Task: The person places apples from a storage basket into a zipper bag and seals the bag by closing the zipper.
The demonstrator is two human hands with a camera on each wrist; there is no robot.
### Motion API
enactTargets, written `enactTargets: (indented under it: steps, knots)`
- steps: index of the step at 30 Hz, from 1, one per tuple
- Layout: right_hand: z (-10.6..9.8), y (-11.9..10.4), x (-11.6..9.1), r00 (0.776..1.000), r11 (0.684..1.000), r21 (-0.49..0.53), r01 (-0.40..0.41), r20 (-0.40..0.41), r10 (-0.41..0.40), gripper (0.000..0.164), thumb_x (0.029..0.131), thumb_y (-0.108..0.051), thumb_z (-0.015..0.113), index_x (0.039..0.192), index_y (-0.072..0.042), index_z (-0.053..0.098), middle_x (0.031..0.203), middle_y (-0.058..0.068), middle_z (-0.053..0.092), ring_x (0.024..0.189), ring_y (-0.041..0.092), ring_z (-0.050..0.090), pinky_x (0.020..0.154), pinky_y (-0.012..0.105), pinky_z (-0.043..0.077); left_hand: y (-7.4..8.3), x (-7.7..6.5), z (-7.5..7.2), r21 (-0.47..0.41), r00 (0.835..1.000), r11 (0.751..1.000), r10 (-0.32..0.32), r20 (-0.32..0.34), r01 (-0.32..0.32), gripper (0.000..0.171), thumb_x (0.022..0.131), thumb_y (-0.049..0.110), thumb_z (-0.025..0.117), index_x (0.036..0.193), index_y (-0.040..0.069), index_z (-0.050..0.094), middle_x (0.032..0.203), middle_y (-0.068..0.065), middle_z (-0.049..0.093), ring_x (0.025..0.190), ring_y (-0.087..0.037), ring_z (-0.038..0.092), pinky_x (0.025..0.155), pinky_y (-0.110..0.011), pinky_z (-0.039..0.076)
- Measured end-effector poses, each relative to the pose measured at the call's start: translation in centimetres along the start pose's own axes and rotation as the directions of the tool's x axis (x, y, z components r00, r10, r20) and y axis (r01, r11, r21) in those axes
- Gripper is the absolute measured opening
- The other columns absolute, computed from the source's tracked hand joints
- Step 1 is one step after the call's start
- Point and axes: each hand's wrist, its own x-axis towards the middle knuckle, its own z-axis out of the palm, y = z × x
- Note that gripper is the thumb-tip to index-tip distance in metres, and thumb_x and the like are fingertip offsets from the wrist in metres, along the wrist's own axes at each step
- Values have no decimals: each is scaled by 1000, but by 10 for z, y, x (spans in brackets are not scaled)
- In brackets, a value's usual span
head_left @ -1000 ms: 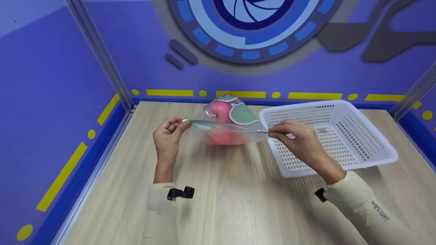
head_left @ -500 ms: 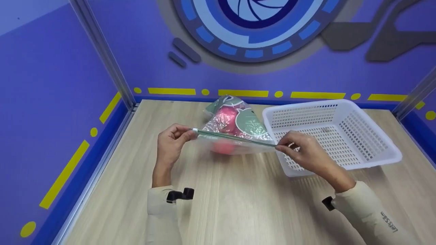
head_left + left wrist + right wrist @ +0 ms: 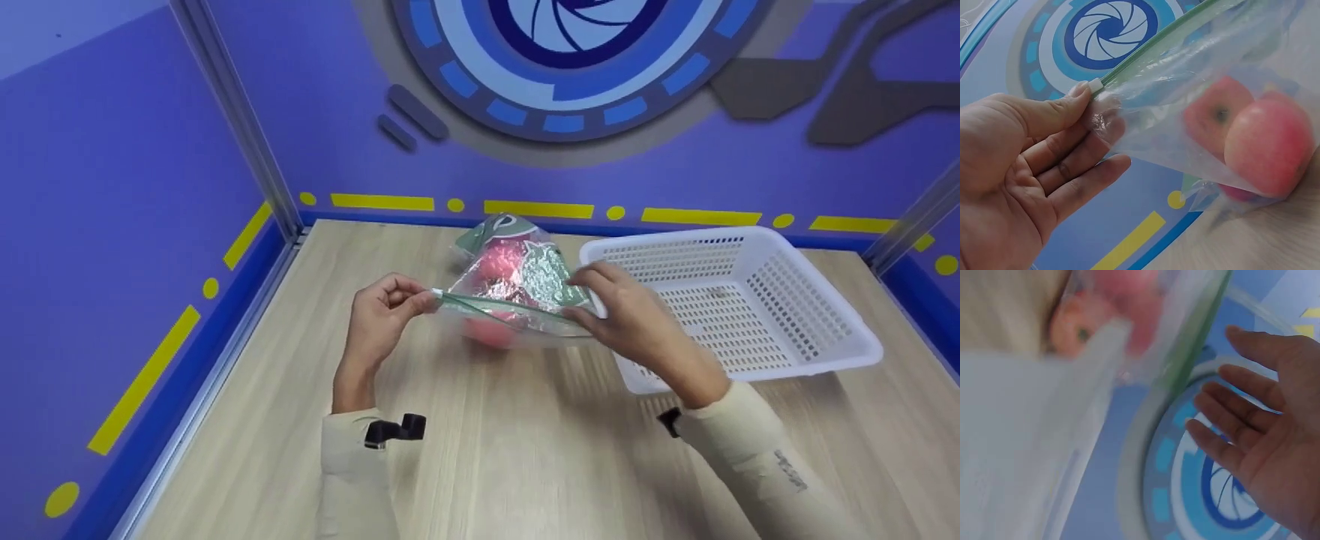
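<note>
A clear zip bag point(image 3: 551, 274) with green printed patches holds several red apples point(image 3: 493, 330) over the table. My left hand point(image 3: 379, 322) pinches the left corner of its green zip strip, at the white slider point(image 3: 1095, 85). The left wrist view shows thumb and forefinger on that corner, the other fingers spread below. Close to the bag's right end is my right hand point(image 3: 637, 322), thumb and fingers parted. In the right wrist view its fingers are loosely extended, with a gap between them and the green strip point(image 3: 1202, 334). Part of the bag's right end is hidden behind that hand.
A white perforated plastic basket point(image 3: 862, 345) stands to the right, partly behind my right forearm. The wood-grain table point(image 3: 480, 465) meets a blue printed wall point(image 3: 337, 135) at the back and another on the left.
The bag's zip edge has come down and toward me with my left hand. My right hand has let go of the strip's right end and shifted left, its fingers parting.
</note>
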Motion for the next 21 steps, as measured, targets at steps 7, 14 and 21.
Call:
enactTargets:
  steps: [7, 14, 21]
  knots:
    - [43, -39, 38, 980, 963, 189, 194, -1, -197, 35, 97, -20, 82, 126, -3, 72, 119, 11, 74, 105, 25, 72, 95, 38, 61, 5, -5, 6, 32, 987, 989, 138, 84, -141, 7, 95, 10, 81, 100, 5, 77, 91, -7, 75, 84, -26, 69, 78, -29, 60]
    - [72, -65, 59, 988, 939, 308, 155, -23, -155, 20, 99, -16, 79, 115, -5, 77, 107, 5, 76, 100, 14, 73, 93, 25, 59, 6, -7, 6, 46, 968, 977, 201, 151, -210, 6, 96, 10, 80, 101, 7, 79, 94, -5, 73, 88, -25, 65, 79, -28, 57]
    - [77, -68, 63, 987, 933, 323, 161, -62, -149, 15, 96, -8, 81, 110, -5, 79, 101, 6, 76, 93, 15, 71, 89, 23, 60, 5, -5, 6, 61, 961, 970, 221, 166, -234, 4, 97, 8, 77, 101, 6, 77, 92, -5, 71, 82, -24, 61, 71, -26, 52]
